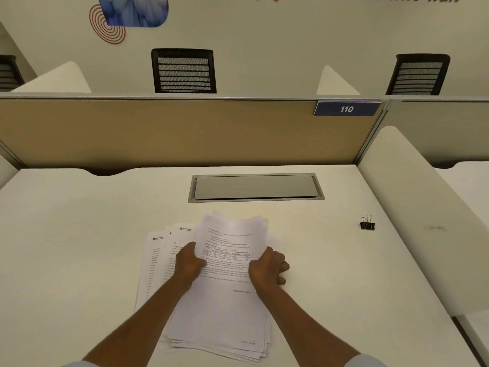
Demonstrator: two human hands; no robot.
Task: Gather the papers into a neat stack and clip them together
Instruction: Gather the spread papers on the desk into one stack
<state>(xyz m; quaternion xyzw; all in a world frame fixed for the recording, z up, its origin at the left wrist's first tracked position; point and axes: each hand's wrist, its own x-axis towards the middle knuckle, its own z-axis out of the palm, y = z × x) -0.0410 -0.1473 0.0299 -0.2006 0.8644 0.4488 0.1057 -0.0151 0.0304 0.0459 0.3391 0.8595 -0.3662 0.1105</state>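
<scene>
Step in hand: we judge this to be the gathering stage; the sheets are not yet square and nothing is clipped.
Papers: the papers (227, 300) lie on the white desk (79, 234) straight in front of us, a thick printed bundle with its edges staggered at the near end.
Stray sheets: a few printed pages (156, 260) fan out from under the bundle towards 9 and 10 o'clock, flat on the desk.
Left hand: our left hand (189, 264) grips the left edge of the top bundle, fingers curled round it.
Right hand: our right hand (267, 266) holds the right edge the same way, thumb on top and fingers tucked below.
Binder clip: the black binder clip (367, 223) sits at about 2 o'clock from the papers, well apart from them, handles up.
Beyond: a grey cable hatch (256, 187) lies shut at 12 o'clock, before the tan partition (158, 131).
How to do it well: we should draw the 9 o'clock pages in under the bundle first, so none is left out.
Squaring: we then stand the stack on one edge and tap it on the desk, holding loosely so the sheets can slide level, then turn it and tap a second edge.
Risk: squeezing hard locks the stagger in; letting go of one side too soon lets the bundle fan again.
Clip: one hand pins the squared stack while the other reaches to 2 o'clock.
</scene>
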